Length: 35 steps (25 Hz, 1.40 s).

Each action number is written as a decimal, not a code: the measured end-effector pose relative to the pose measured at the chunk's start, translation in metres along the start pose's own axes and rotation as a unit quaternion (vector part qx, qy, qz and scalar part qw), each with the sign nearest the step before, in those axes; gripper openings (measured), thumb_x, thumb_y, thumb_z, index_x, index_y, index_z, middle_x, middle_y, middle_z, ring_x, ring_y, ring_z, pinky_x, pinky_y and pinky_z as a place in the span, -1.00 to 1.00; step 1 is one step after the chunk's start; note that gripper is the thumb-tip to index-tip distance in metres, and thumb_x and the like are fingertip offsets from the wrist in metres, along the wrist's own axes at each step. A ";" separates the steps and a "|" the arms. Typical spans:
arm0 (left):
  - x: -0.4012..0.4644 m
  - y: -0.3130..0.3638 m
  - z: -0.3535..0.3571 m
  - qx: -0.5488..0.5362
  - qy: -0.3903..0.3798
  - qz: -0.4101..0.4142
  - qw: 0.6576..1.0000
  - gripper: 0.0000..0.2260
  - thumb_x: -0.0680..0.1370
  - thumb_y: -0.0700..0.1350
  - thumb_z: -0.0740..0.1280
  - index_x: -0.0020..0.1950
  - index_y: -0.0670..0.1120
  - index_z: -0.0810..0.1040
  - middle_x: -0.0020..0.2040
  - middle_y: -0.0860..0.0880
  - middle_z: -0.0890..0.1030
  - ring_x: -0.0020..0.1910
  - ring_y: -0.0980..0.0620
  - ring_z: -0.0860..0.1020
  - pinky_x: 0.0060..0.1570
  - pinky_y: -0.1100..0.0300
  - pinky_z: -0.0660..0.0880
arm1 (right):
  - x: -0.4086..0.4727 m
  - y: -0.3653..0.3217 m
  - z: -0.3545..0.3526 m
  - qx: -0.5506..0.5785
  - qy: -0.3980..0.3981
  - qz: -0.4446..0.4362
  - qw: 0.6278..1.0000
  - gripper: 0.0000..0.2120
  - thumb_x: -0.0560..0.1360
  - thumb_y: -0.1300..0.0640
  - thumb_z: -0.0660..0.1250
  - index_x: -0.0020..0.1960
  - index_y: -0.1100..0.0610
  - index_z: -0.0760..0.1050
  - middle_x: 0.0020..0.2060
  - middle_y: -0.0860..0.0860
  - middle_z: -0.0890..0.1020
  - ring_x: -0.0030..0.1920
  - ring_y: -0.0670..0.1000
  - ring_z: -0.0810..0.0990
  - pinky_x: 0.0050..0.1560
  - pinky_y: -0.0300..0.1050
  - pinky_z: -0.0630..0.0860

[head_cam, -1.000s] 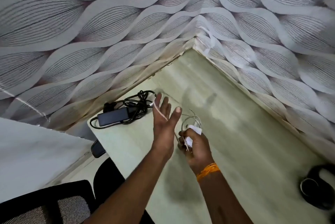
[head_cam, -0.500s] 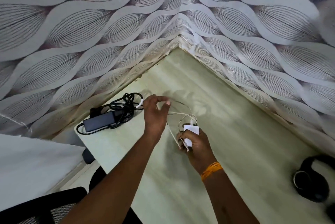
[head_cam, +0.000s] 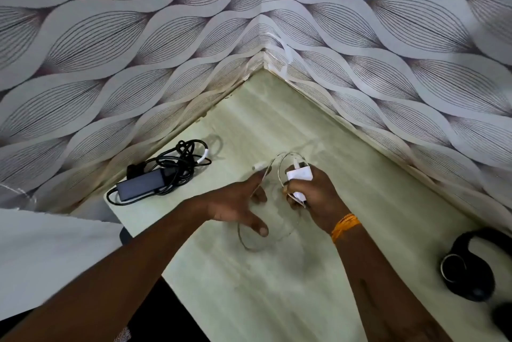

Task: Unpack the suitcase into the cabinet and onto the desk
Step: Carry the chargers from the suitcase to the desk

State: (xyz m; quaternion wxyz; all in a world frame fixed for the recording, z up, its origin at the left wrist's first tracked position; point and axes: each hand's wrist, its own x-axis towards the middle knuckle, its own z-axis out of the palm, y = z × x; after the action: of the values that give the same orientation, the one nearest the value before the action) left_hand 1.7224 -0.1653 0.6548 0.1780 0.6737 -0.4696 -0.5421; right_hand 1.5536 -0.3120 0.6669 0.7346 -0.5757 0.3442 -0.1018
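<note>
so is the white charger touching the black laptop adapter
Apart. The head view shows bare desk between the white charger, held in the right hand, and the black laptop adapter.

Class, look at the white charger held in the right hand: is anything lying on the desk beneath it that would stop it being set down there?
Nothing visible does. The right hand grips the white charger over bare desk; only its own thin cable loops there. The black laptop adapter and the headphones lie off to either side.

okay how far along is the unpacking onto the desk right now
Done: the black laptop adapter and the headphones lie on the desk. In hand: the right hand grips the white charger; the left hand spreads over its cable. Suitcase and cabinet are out of view.
</note>
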 end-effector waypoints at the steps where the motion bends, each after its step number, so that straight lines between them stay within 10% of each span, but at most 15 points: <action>1: -0.001 0.003 0.009 -0.045 0.002 0.008 0.999 0.20 0.20 0.17 0.69 0.62 0.30 -0.04 0.24 0.08 0.53 0.22 0.07 0.58 0.24 0.12 0.57 | 0.004 -0.001 0.001 0.007 0.024 -0.007 1.000 -0.65 0.38 0.47 0.32 -0.43 0.35 0.20 -0.49 0.21 0.23 -0.44 0.23 0.20 -0.43 -0.08 0.26; 5: -0.005 0.026 0.042 -0.347 0.075 0.020 0.935 0.05 0.33 0.06 0.61 0.64 0.28 0.03 0.32 -0.07 0.58 0.14 -0.07 0.69 -0.02 -0.05 0.68 | 0.021 0.005 0.021 0.005 0.209 -0.021 0.978 -0.76 0.32 0.42 0.37 -0.32 0.31 0.29 -0.45 0.21 0.31 -0.45 0.18 0.27 -0.45 -0.01 0.27; 9: 0.002 0.043 0.053 -0.205 0.099 -0.023 0.973 0.24 0.23 0.14 0.68 0.63 0.36 -0.14 0.24 0.06 0.59 0.15 0.12 0.64 -0.06 0.16 0.66 | 0.029 0.011 0.034 -0.056 0.329 -0.040 0.942 -0.74 0.26 0.18 0.46 -0.08 0.08 0.52 -0.29 -0.07 0.60 -0.36 -0.05 0.53 -0.30 -0.12 0.55; 13: 0.007 0.042 0.048 -0.241 0.077 -0.059 0.965 -0.39 0.49 -0.25 0.48 0.49 0.02 0.37 0.06 -0.16 0.70 -0.22 -0.05 0.68 -0.35 0.14 0.56 | 0.032 0.014 0.039 0.017 0.320 -0.033 0.947 -0.68 0.23 0.22 0.43 -0.02 0.15 0.56 -0.27 -0.04 0.59 -0.38 -0.05 0.50 -0.37 -0.13 0.51; 16: 0.002 0.023 0.029 -0.275 0.040 -0.065 0.958 -0.81 0.66 -0.19 0.32 0.25 -0.17 0.62 -0.23 -0.17 0.66 -0.47 -0.04 0.50 -0.48 0.24 0.39 | 0.035 0.017 0.033 0.100 0.275 -0.007 0.956 -0.59 0.23 0.26 0.42 0.08 0.27 0.59 -0.22 0.07 0.64 -0.30 0.03 0.55 -0.33 -0.13 0.49; 22: 0.001 -0.007 -0.005 0.035 -0.049 -0.047 0.997 -0.72 0.68 0.04 0.31 -0.06 -0.09 0.71 -0.28 0.00 0.56 -0.29 0.09 0.47 -0.25 0.22 0.40 | 0.030 0.024 0.008 0.139 -0.100 0.109 0.979 -0.43 0.30 0.34 0.46 0.27 0.51 0.48 0.09 0.45 0.63 -0.09 0.28 0.59 -0.11 -0.05 0.53; 25: 0.010 -0.012 -0.029 0.093 -0.003 -0.031 0.995 -0.95 0.55 -0.11 0.47 -0.11 -0.04 0.66 -0.25 0.11 0.61 -0.24 0.19 0.54 -0.23 0.30 0.41 | 0.033 0.030 0.017 0.013 -0.050 0.109 0.993 -0.62 0.21 0.24 0.50 0.00 0.35 0.65 -0.27 0.28 0.58 -0.28 0.14 0.48 -0.30 -0.17 0.35; 27: 0.014 -0.016 -0.036 -0.061 0.093 -0.035 0.993 -0.84 0.39 -0.23 0.51 -0.10 -0.02 0.68 -0.22 0.10 0.66 -0.25 0.20 0.57 -0.24 0.30 0.46 | 0.032 0.034 0.023 -0.023 0.000 0.094 0.995 -0.68 0.21 0.22 0.46 -0.12 0.41 0.61 -0.39 0.18 0.51 -0.36 0.12 0.43 -0.38 -0.20 0.32; 32: 0.039 -0.003 -0.001 -0.507 0.378 -0.032 0.774 -0.67 0.28 -0.26 0.39 0.04 -0.10 0.58 -0.13 -0.15 0.62 -0.18 -0.08 0.55 -0.15 0.08 0.50 | 0.042 0.033 0.053 0.045 0.057 0.067 0.995 -0.74 0.20 0.23 0.40 -0.26 0.44 0.48 -0.39 0.22 0.49 -0.34 0.14 0.41 -0.26 -0.04 0.33; 35: 0.062 0.008 0.004 -0.613 0.411 -0.004 0.674 -0.72 0.39 -0.25 0.30 0.07 -0.04 0.57 -0.04 -0.16 0.67 -0.12 -0.12 0.64 -0.13 0.06 0.52 | 0.056 0.035 0.070 0.105 0.127 0.045 0.985 -0.65 0.25 0.27 0.41 0.03 0.30 0.64 -0.15 0.26 0.71 -0.21 0.19 0.66 -0.22 -0.06 0.58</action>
State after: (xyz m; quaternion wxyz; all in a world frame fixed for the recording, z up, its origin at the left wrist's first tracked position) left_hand 1.7134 -0.2195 0.6249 0.7244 0.5698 0.0915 -0.3771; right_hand 1.6303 -0.2773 0.6199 0.7452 -0.4619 0.4476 -0.1760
